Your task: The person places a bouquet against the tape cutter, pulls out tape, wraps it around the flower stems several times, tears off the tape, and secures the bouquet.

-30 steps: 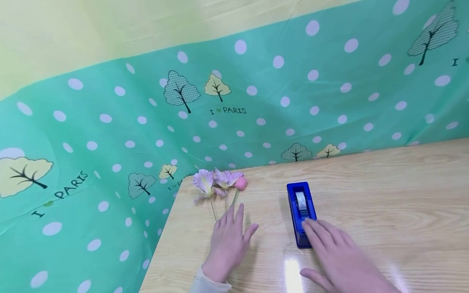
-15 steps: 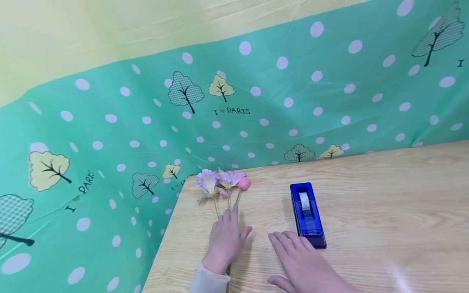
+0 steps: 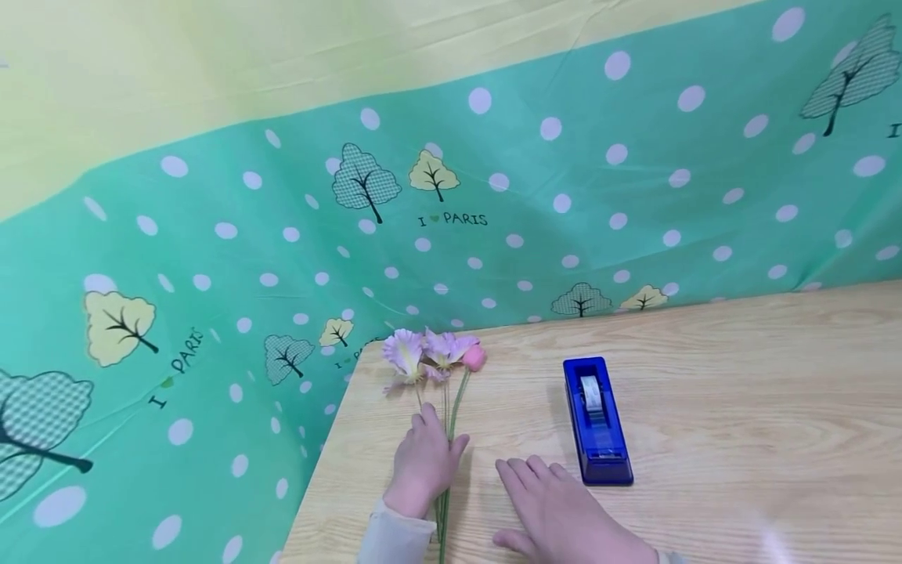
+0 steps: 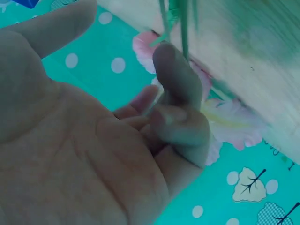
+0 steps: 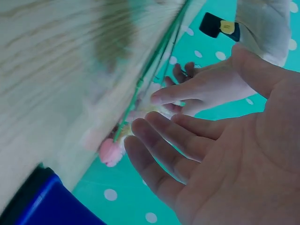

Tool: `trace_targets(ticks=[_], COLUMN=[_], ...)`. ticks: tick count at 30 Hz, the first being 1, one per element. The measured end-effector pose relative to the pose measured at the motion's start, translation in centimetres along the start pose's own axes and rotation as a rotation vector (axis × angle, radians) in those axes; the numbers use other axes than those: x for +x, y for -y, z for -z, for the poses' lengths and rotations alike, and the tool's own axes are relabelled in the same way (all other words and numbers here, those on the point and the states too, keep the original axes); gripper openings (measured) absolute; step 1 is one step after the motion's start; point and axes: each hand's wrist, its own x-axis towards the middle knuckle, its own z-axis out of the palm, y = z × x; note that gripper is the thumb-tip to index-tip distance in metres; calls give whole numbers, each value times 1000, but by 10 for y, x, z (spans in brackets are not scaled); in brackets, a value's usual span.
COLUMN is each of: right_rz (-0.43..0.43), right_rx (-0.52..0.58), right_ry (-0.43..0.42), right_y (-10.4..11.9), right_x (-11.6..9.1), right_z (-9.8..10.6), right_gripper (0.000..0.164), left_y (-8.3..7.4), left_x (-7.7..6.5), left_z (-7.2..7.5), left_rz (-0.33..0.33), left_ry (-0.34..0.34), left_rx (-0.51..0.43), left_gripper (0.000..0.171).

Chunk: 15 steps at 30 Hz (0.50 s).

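Two purple ruffled flowers [image 3: 404, 352] and a pink flower bud [image 3: 474, 358] lie on the wooden table, their green stems [image 3: 460, 395] running toward me. Over these stems is my left hand [image 3: 421, 462], its fingers loosely bent and its thumb held apart; in the left wrist view, the stems [image 4: 184, 28] pass beyond the fingertips and I see none gripped. My right hand [image 3: 557, 509] hovers or rests to the right of the stems, fingers straight and holding nothing. Beside it stands a blue tape dispenser [image 3: 607, 470] with a roll of tape [image 3: 592, 394].
Behind the wooden table [image 3: 740, 392] and along its left edge hangs a green polka-dot cloth [image 3: 395, 251] printed with trees. The table stretches away to the right of the dispenser. A dark device with a yellow label [image 5: 219, 26] sits on the left sleeve.
My right hand has come off the tape dispenser and moved left toward the stems. The left hand has drawn back slightly with its fingers more bent, and more of the stems shows.
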Motion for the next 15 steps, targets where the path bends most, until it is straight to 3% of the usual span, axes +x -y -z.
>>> trace_targets(ticks=[7, 15], right_rz=[-9, 34], right_rx=[29, -37], right_ry=[53, -19], right_y=[2, 20], right_x=[11, 30], right_z=[-8, -20], right_gripper=[78, 71], left_y=[3, 8], left_x=[3, 6], left_z=[2, 5], left_rz=[176, 216], left_ry=[52, 90], left_rx=[39, 50], left_gripper=[60, 62])
